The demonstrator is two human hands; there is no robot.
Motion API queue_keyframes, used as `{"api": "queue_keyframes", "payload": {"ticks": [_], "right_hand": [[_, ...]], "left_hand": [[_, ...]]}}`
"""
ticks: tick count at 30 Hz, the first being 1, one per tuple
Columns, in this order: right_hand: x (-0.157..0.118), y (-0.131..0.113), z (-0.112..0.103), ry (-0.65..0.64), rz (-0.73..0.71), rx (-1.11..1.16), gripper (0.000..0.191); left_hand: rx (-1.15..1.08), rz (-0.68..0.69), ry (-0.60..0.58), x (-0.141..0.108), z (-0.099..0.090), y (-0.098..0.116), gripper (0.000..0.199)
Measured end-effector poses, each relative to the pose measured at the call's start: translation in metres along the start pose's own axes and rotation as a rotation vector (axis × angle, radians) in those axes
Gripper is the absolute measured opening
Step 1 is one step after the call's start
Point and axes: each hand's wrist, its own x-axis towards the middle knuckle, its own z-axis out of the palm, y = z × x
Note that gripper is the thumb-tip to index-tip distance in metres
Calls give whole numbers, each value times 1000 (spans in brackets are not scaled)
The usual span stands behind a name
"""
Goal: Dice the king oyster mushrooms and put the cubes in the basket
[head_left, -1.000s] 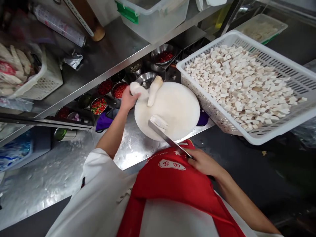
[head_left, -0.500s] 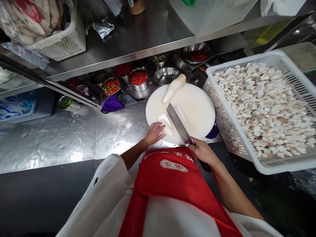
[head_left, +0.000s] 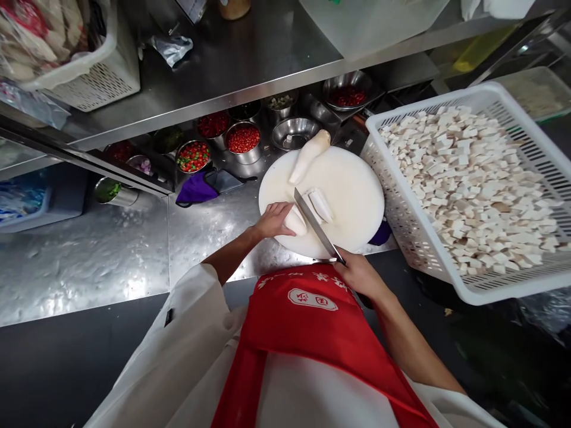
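Note:
On the round white cutting board [head_left: 357, 184] my left hand [head_left: 277, 220] grips a white mushroom piece [head_left: 295, 221], fingers bent over its left side. My right hand [head_left: 359, 272] is closed round the handle of a long knife [head_left: 316, 226], whose blade points away and to the left, just right of that piece. Cut white slices [head_left: 319, 205] lie right of the blade. A whole pale mushroom [head_left: 310, 156] rests at the board's back edge, its brownish end away from me.
A white basket [head_left: 450, 261] full of diced white pieces stands right. Steel bowls of chopped red peppers [head_left: 243, 139] line the back under a steel shelf [head_left: 214, 101]. A purple mask [head_left: 197, 189] lies left of the board, and another basket [head_left: 104, 80] sits on the shelf.
More slices now lie to the right of the blade. My left hand has changed its hold on the piece, its thumb now along the near side. The view has shifted slightly.

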Motion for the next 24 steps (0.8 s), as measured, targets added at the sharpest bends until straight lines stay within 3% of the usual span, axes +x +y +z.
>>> {"api": "queue_keyframes", "payload": {"ticks": [5,10,17,24], "right_hand": [[0,0,0,8,-12,22,49],[0,-4,1,20,-32,54,55],[-1,-11,6,11,32,18,44],[3,-17,4,-33,42,-15,53]], "left_hand": [[-126,103,-93,3,-19,-24,83],[-224,137,-116,10,-27,-40,55],[-234,188,-58,3,-22,-38,47],[-170,142,-40,-4,-23,-29,39]]}}
